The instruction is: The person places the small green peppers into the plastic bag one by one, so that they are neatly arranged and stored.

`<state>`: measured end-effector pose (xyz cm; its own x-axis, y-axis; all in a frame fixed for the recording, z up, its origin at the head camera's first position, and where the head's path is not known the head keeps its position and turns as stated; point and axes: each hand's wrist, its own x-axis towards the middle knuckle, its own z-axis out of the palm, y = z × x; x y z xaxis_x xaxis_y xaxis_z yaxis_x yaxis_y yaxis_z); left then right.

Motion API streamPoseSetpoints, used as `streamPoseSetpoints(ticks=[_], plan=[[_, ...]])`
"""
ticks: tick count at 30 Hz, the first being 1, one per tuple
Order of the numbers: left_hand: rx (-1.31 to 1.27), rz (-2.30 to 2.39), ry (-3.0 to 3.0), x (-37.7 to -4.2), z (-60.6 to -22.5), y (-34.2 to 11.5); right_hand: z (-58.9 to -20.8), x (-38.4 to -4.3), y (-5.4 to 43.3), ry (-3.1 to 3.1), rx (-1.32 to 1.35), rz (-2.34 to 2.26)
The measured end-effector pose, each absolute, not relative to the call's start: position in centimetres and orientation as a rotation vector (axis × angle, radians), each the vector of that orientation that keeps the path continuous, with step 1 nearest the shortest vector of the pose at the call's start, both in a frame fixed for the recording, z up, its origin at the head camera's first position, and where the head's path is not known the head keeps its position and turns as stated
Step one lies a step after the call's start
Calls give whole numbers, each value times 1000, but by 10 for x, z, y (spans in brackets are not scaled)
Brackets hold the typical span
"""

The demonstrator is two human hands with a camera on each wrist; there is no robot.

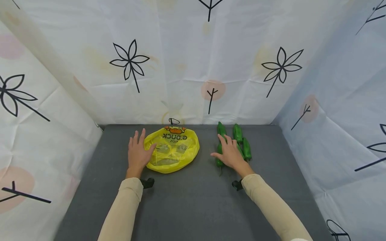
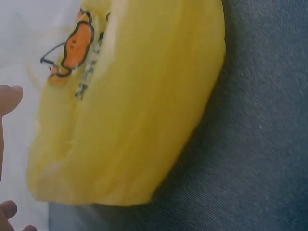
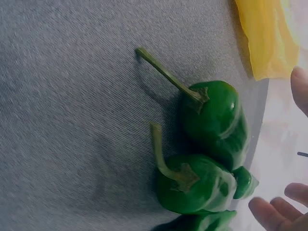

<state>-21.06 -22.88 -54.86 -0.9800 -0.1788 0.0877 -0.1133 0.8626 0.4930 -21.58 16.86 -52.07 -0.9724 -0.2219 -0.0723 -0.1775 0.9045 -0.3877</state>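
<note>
A yellow inflatable swim ring or bag-like pouch of thin, shiny plastic (image 1: 188, 157) lies on the table, with an orange duck print and "G.DUCK KIDS" lettering that reads mirrored in the head view. At its left edge my left hand (image 1: 139, 154) is spread, thumb over the rim. Several green peppers (image 1: 246, 149) lie grouped to the right, stems toward me. Over them hovers my right hand (image 1: 231, 153), fingers extended and apart, hiding part of the group. In the right wrist view two peppers show their stems, the upper pepper (image 3: 216, 120) resting against its neighbour.
The dark grey table (image 1: 193, 204) ends at a white printed cloth (image 1: 181, 67) behind, and more cloth stands at both sides. Dark wrist-worn cameras (image 1: 147, 182) sit under both cuffs. Beige sleeves cover the forearms.
</note>
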Motion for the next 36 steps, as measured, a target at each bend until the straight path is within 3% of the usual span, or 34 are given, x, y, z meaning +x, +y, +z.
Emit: streamPoseSetpoints(ticks=[36], plan=[[563,-1551,-2583,-188,-592,-256,-546,-207,163,2873,-206,-791]])
